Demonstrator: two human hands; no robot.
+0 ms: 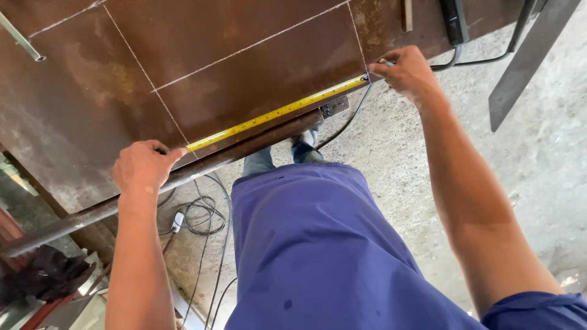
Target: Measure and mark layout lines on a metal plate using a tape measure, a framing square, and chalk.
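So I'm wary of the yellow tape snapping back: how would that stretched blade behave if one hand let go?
The tape measure blade looks thin and springy, lying flat on the rusty steel plate only because the left hand and right hand pin its ends. Released, it would probably curl or slide. It seems light.

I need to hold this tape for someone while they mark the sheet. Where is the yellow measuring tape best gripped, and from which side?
Probably at its two ends, as both hands do here. The yellow measuring tape lies flat and stretched along the rusty steel sheet near its edge. Pin one end from the near side like the left hand, and hold the far end like the right hand; the flat middle gives little to pinch.
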